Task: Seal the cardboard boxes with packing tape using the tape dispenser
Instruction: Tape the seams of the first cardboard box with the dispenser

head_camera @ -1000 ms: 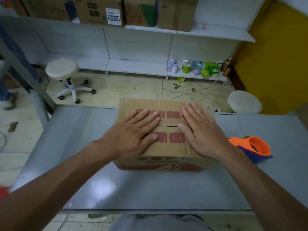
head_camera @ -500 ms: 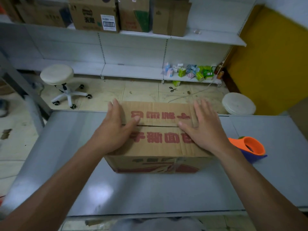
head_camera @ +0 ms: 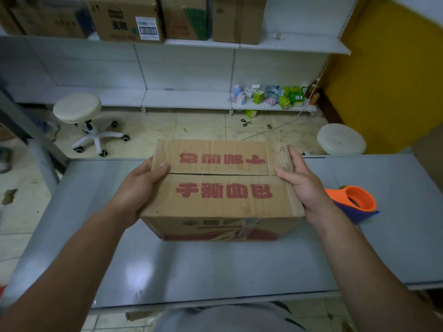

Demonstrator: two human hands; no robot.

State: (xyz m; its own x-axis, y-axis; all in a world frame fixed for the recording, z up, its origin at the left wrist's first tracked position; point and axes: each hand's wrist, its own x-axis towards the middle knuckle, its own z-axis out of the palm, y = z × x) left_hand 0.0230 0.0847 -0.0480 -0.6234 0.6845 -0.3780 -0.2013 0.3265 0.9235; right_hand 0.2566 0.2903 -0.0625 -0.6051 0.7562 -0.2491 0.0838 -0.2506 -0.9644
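On grey table [head_camera: 215, 264], centre: cardboard box [head_camera: 220, 202] with red print, top flaps down, thin seam showing between them. Left hand [head_camera: 137, 188] grips the box's left edge, thumb on top, fingers round the side. Right hand [head_camera: 300, 185] grips the right edge, thumb on top, fingers curled at the far corner. Orange-and-purple tape dispenser [head_camera: 359, 200] lies just right of the right wrist, partly hidden by it. Beyond the table: wheeled stool [head_camera: 76, 107], round stool [head_camera: 340, 138], scissors [head_camera: 245, 122] on the floor, small packs [head_camera: 271, 95] on low shelf [head_camera: 187, 99], cartons [head_camera: 124, 17] on upper shelf [head_camera: 294, 44].

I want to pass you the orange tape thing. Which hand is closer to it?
Right. The right hand holds the right end of the cardboard box, just beside the tape dispenser. The left hand holds its left end, the whole box away.
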